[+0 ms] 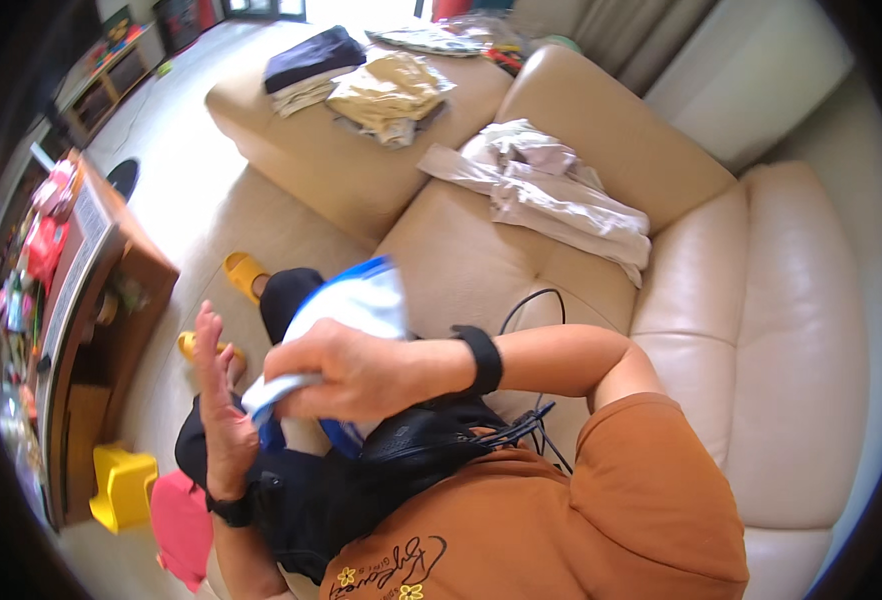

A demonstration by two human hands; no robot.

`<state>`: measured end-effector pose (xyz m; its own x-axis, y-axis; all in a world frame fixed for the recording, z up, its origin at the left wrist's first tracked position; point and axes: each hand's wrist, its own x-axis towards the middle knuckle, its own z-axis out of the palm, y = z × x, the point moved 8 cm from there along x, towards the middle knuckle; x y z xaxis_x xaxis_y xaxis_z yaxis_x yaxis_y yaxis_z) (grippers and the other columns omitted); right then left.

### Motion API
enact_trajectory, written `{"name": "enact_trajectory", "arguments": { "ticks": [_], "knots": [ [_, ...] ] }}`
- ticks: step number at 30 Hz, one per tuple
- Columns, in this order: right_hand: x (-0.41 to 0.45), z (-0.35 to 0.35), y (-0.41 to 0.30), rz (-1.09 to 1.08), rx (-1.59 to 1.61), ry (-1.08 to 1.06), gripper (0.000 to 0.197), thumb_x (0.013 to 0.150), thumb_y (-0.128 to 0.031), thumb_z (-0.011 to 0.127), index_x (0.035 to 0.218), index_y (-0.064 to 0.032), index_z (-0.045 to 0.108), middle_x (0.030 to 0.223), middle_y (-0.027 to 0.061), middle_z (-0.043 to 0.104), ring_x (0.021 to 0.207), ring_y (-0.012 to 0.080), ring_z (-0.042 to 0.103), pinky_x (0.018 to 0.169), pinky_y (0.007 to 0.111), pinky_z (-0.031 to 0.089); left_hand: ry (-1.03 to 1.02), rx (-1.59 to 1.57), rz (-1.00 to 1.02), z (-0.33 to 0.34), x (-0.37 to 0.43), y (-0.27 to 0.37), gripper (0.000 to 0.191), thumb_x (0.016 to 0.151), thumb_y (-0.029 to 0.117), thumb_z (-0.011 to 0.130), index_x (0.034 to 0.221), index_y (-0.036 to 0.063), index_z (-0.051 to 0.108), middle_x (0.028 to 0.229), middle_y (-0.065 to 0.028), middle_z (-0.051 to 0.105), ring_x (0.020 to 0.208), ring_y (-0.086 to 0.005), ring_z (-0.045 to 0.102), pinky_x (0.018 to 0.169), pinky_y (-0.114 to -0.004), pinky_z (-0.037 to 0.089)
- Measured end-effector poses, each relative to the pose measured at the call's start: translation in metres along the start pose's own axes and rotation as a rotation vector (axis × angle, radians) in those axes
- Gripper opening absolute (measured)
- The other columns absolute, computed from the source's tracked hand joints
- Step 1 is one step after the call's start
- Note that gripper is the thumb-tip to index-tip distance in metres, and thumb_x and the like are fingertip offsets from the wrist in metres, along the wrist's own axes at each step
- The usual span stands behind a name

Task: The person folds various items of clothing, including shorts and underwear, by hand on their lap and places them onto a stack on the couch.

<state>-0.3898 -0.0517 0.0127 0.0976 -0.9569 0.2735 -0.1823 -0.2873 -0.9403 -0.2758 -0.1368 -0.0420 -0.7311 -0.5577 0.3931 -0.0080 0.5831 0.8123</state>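
A white cloth item with blue edging (366,300), perhaps a garment, hangs folded over my lap. My right hand (343,371) grips it, with a folded end sticking out past the fingers toward the left. Beside that end my left hand (223,405) is raised with its fingers spread and nothing held in them. The base of the left palm is close to the cloth; whether they touch I cannot tell. Part of the cloth is hidden behind my right hand. Below it lies a black pouch (418,435) at my waist, with dark cables (523,427) coming out.
A crumpled pale garment (546,195) lies on the beige sofa (456,247). Folded dark clothes (317,56) and a tan garment (388,90) rest on its far section. To the left stand a cluttered wooden table (148,262), a yellow stool (122,487) and a pink seat (182,525).
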Motion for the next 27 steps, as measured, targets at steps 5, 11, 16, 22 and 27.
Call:
{"name": "enact_trajectory", "arguments": {
  "ticks": [5,11,16,22,27],
  "knots": [
    [0.047,0.017,-0.001,-0.154,0.051,-0.043,0.013,0.083,-0.009,0.064,0.09,0.0013,0.065,0.079,0.0129,0.065,0.067,0.0198,0.062,0.062,0.031,0.049,0.051,0.12,-0.03,-0.028,-0.023,-0.02,0.02,0.085,0.008,0.061,0.103,0.0016,0.065,0.098,-0.0093,0.066,0.095,-0.0227,0.062,0.084,-0.033,0.047],
    [0.086,-0.025,0.008,0.13,0.482,0.184,0.03,0.097,-0.02,0.054,0.111,0.005,0.061,0.095,0.0092,0.068,0.081,0.0119,0.064,0.07,0.024,0.053,0.414,-0.73,-0.368,-0.095,-0.065,-0.038,0.022,0.094,0.022,0.061,0.103,0.0033,0.065,0.087,0.0012,0.066,0.078,-0.0054,0.06,0.071,-0.019,0.048],
    [0.096,0.005,0.052,0.272,0.587,0.15,0.03,0.097,-0.023,0.054,0.109,0.0035,0.062,0.094,0.0082,0.068,0.078,0.012,0.066,0.069,0.024,0.055,0.572,-0.733,-0.418,-0.115,-0.095,-0.026,0.019,0.096,0.018,0.057,0.104,0.0017,0.065,0.087,0.0004,0.066,0.078,-0.0046,0.059,0.072,-0.019,0.05],
    [0.084,0.031,0.085,0.385,0.619,0.02,0.02,0.089,-0.013,0.067,0.101,0.0031,0.066,0.087,0.0059,0.068,0.072,0.0105,0.065,0.065,0.023,0.056,0.804,-0.674,-0.353,-0.129,-0.135,-0.025,0.016,0.095,0.012,0.058,0.103,0.0002,0.065,0.089,-0.0005,0.067,0.078,-0.0053,0.059,0.074,-0.02,0.05],
    [0.078,0.038,0.097,0.449,0.702,-0.015,0.02,0.09,-0.014,0.065,0.102,0.0026,0.068,0.087,0.007,0.069,0.073,0.0102,0.064,0.068,0.021,0.055,0.854,-0.538,-0.346,-0.144,-0.144,-0.031,0.016,0.095,0.012,0.058,0.102,0.0011,0.066,0.089,0.0009,0.066,0.078,-0.0045,0.059,0.073,-0.019,0.049]
  ]
}}
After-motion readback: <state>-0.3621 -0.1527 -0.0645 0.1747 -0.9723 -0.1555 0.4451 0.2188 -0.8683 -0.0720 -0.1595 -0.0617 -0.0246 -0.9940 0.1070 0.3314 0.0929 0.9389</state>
